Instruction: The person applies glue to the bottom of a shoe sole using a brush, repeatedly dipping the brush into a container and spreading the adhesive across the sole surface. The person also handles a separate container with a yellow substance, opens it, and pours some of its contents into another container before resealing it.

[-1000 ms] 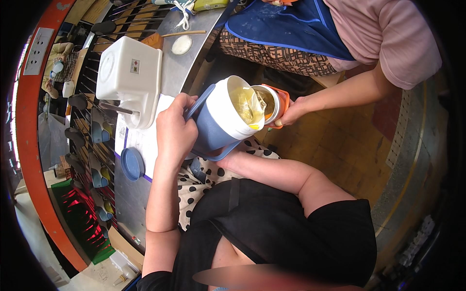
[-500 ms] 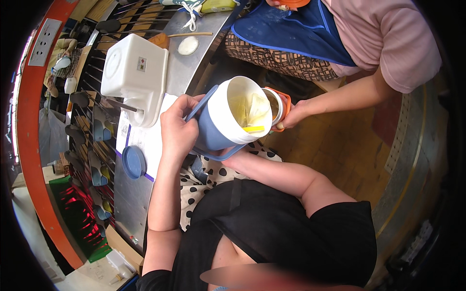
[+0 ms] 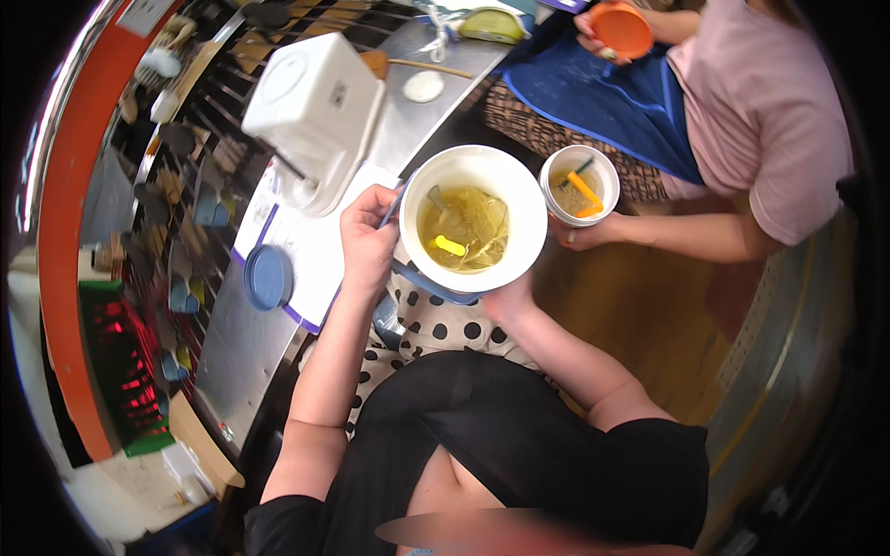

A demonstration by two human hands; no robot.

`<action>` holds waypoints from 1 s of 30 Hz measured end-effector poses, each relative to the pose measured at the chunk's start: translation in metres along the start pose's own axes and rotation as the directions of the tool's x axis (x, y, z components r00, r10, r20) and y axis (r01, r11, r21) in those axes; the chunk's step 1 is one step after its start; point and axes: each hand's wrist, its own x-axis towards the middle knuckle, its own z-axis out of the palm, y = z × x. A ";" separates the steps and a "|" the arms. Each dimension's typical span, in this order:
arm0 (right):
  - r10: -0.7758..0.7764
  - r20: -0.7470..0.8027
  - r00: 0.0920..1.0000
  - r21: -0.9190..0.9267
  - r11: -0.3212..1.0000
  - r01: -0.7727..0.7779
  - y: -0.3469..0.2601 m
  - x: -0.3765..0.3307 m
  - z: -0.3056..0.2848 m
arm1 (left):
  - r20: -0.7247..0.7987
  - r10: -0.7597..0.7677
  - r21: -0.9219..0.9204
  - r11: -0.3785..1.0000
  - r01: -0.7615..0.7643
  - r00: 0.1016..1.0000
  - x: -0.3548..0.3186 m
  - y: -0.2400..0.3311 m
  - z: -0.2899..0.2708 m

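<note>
Held upright before me is a blue-and-white insulated jug (image 3: pixel 528 218) without its lid, its mouth facing up. Inside lie a yellowish, clear, wrinkled mass and a short bright yellow stick (image 3: pixel 450 246). My left hand (image 3: pixel 369 239) is closed on the jug's blue handle (image 3: pixel 434 288) at the left side. Low on the right, my right hand (image 3: pixel 510 295) supports the jug from below, its fingers hidden. Just right of the jug, a co-worker's hand (image 3: pixel 582 233) holds a smaller white pot (image 3: pixel 607 176) with an orange stick (image 3: pixel 584 192) in it.
On the metal bench (image 3: pixel 250 371) lie a blue lid (image 3: pixel 268 277), papers (image 3: pixel 343 241) and a white dispenser (image 3: pixel 311 102). Farther back are a white disc (image 3: pixel 424 87), a wooden-handled tool (image 3: pixel 431 68) and a shoe (image 3: pixel 491 25). The co-worker's other hand holds an orange lid (image 3: pixel 621 31).
The jug has gone from tilted right, close against the co-worker's pot, to upright. The pot has separated from it and moved right, now upright too. The co-worker's orange lid shows more fully.
</note>
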 end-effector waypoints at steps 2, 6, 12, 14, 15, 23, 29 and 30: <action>-0.059 0.030 0.998 -0.122 0.991 0.062 -0.021 0.005 0.001 | -0.129 0.000 -0.064 0.998 -0.008 0.992 -0.008 0.000 -0.003; 0.155 0.198 0.968 -0.394 0.917 -0.066 -0.066 0.028 -0.047 | -0.283 0.001 -0.239 0.968 -0.072 0.959 -0.032 0.014 -0.018; 0.458 -0.444 0.770 -0.790 0.205 -0.578 -0.121 0.068 -0.230 | -0.443 -0.095 -0.282 0.959 -0.038 0.891 -0.088 0.041 -0.076; 0.155 0.215 0.964 -0.324 -0.920 0.220 -0.134 0.049 -0.275 | -0.493 -0.070 -0.278 0.957 -0.081 0.867 -0.119 0.050 -0.101; 0.200 -0.460 0.865 -0.228 -0.968 0.103 -0.143 0.052 -0.278 | -0.524 -0.059 -0.275 0.956 -0.103 0.850 -0.139 0.055 -0.112; 0.005 0.667 0.745 -0.706 -0.316 0.634 -0.067 0.045 -0.031 | -0.772 0.208 -0.104 0.891 -0.442 0.601 -0.327 0.085 -0.193; 0.217 0.882 0.420 -0.388 -0.173 0.905 0.076 0.004 0.174 | -0.952 0.238 0.160 0.922 -0.354 0.190 -0.414 0.083 -0.206; 0.243 0.878 0.412 -0.373 -0.192 0.908 0.101 0.007 0.195 | -0.984 0.177 0.164 0.941 -0.295 0.016 -0.420 0.080 -0.204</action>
